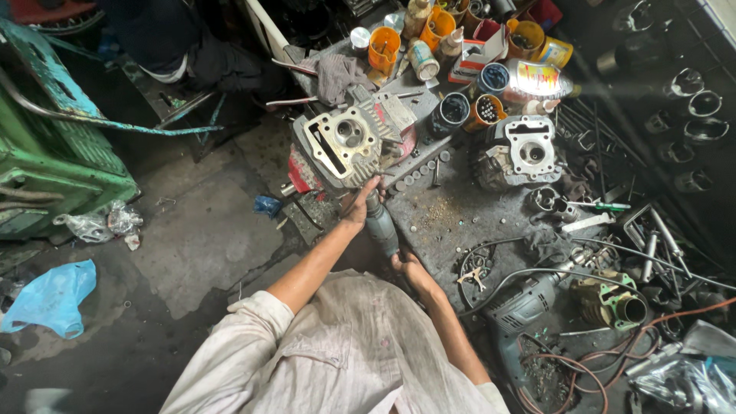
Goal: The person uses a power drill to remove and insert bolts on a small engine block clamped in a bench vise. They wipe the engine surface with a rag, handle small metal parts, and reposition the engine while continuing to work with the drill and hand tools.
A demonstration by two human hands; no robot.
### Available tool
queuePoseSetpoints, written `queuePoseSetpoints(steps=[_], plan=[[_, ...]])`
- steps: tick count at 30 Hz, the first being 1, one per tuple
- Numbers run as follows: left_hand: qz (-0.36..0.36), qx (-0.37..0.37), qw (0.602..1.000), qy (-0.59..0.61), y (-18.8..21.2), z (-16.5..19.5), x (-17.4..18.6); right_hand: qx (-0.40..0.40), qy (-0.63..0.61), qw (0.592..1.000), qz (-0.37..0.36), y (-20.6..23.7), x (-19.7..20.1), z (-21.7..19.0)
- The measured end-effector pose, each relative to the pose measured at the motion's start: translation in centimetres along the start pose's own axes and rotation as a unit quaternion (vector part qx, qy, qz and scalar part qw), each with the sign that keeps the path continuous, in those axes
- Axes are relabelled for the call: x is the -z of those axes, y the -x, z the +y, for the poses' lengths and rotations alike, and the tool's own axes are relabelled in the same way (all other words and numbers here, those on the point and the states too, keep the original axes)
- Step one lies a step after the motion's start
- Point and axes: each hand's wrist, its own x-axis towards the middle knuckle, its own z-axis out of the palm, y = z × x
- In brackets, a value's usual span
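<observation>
A finned metal cylinder head (346,146) stands on the cluttered workbench edge, its open face turned up toward me. My left hand (359,207) grips it from below, at its near side. My right hand (408,268) holds the rear of a grey hand-held power tool (380,224) whose nose points up into the head's underside. Both my forearms reach forward out of pale rolled sleeves.
A second cylinder head (521,153) lies to the right. Orange cups (383,47) and cans stand at the back. A blue electric drill (521,314) with cables lies near right, among loose parts and tools. A green metal frame (54,153) stands left; a blue plastic bag (50,299) lies on the floor.
</observation>
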Motion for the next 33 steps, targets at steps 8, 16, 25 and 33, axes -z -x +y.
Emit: queuePoseSetpoints(steps=[8,16,25,33], plan=[[-0.008,-0.004,1.0,-0.012,0.4,1.0,-0.5,-0.013,0.007,1.0,0.009,0.3,-0.1,-0.2],[-0.019,-0.008,1.0,-0.013,0.6,1.4,-0.9,-0.036,0.025,0.999,0.025,1.0,-0.3,-0.6],[-0.02,-0.01,1.0,0.007,1.3,2.4,-1.5,-0.039,0.024,0.999,0.027,1.2,-0.2,0.1],[-0.004,-0.017,1.0,0.012,1.0,2.4,-1.5,-0.039,0.049,0.997,0.039,0.9,-0.1,0.3]])
